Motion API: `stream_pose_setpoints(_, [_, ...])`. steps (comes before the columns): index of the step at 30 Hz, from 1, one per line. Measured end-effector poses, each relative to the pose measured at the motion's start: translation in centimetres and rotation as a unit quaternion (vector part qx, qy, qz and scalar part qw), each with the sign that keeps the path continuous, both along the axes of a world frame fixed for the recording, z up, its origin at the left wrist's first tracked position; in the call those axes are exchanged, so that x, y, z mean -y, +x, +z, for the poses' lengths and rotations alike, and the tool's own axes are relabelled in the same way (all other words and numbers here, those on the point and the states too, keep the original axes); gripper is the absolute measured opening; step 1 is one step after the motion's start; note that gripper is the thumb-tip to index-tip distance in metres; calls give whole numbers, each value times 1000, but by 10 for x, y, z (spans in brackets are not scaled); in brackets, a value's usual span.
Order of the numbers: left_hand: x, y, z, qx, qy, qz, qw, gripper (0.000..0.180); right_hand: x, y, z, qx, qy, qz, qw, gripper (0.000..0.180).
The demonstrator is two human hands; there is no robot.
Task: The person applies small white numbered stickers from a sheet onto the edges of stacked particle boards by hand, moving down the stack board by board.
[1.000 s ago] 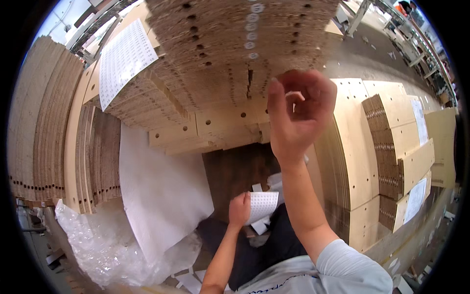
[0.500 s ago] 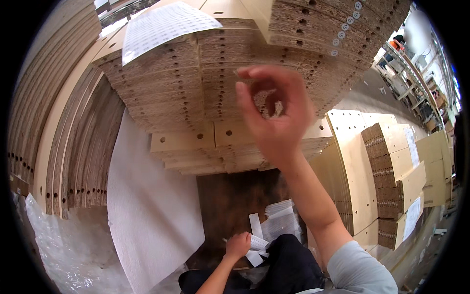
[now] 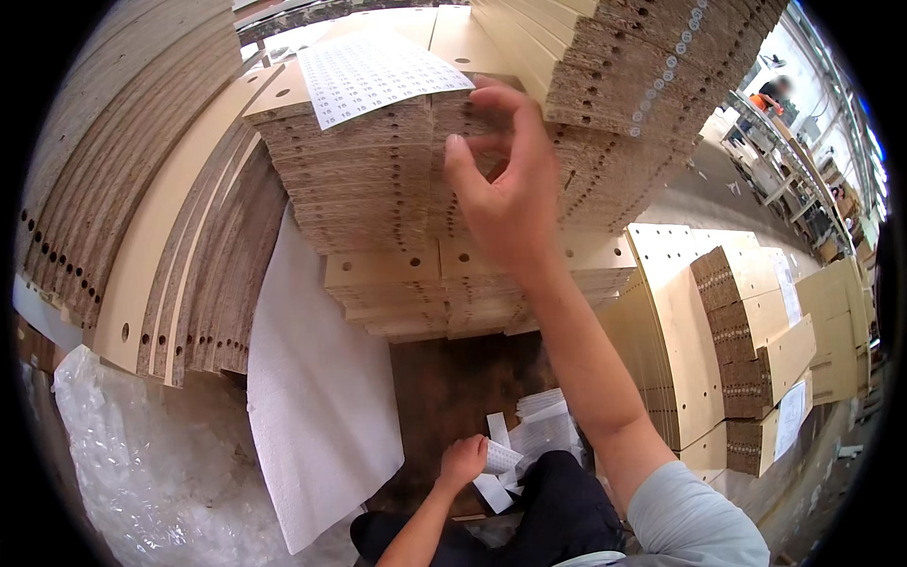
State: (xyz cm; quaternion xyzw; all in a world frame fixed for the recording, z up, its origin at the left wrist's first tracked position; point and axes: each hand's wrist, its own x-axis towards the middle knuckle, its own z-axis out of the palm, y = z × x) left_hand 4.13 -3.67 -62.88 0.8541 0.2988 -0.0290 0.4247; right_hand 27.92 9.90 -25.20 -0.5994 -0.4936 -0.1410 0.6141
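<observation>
White printed label sheet (image 3: 378,71) atop board stack; white label strips (image 3: 529,439) low centre

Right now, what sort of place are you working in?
Likely a furniture-panel workshop or warehouse: tall stacks of drilled beige particleboard panels, more panel stacks on the floor, and metal shelving racks behind.

Even daylight, sharp centre, fisheye-bent rim.

Stack of drilled chipboard panels (image 3: 378,180): raw brown edges, pale beige faces, round holes, laid flat, touched at upper edge by raised right hand (image 3: 505,203). Small white paper slips (image 3: 499,460): printed, bunched, well below stack, pinched in left hand (image 3: 463,461).
</observation>
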Motion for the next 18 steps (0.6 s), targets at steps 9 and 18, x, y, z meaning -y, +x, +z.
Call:
stream_pose_setpoints(9, [-13,7,10,-25,-10,-27,999,35,-6,-19,3,55,-47,-94,993,54])
stream_pose_setpoints(18, [-14,6,6,-16,-28,-37,999,36,16,-22,30,234,-249,-239,909,54])
